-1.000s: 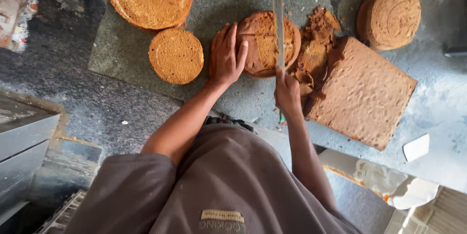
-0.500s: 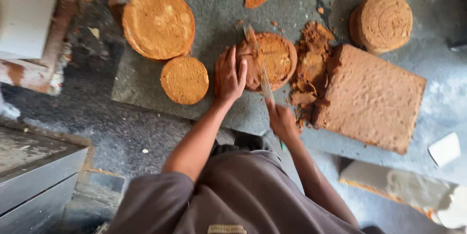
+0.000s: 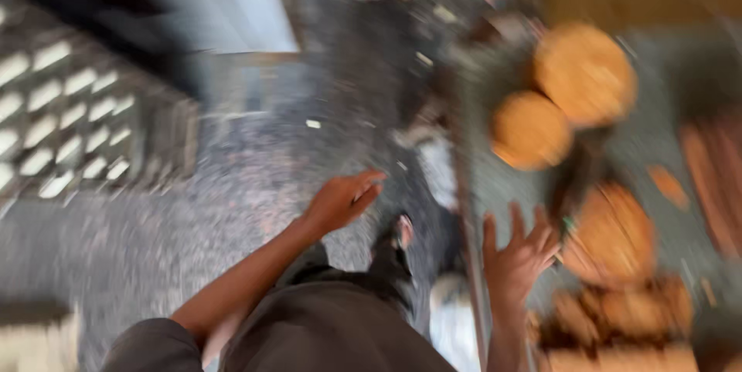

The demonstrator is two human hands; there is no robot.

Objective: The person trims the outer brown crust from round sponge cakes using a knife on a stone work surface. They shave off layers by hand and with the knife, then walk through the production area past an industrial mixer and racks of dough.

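The view is heavily motion-blurred. My left hand (image 3: 340, 202) is off the table, held over the speckled floor with its fingers loosely apart and nothing in it. My right hand (image 3: 516, 254) is raised at the table's near edge, fingers spread wide, holding nothing. Just right of it lies a round brown cake (image 3: 612, 237). A dark blurred shape (image 3: 573, 183), perhaps the knife, lies beside this cake. A small round cake (image 3: 529, 129) and a larger one (image 3: 585, 72) sit farther back on the grey table (image 3: 657, 148). Brown cake trimmings (image 3: 618, 316) lie at the front.
The table edge (image 3: 466, 225) runs down the middle of the view, with dark speckled floor (image 3: 255, 186) to its left. A grid-patterned object (image 3: 54, 109) stands at far left. A pale panel (image 3: 239, 1) is at the top. My grey shirt fills the bottom.
The view has swung left toward the floor. My left hand has lifted off the round cake and moved off the table. My right hand has opened and the knife is no longer in it.
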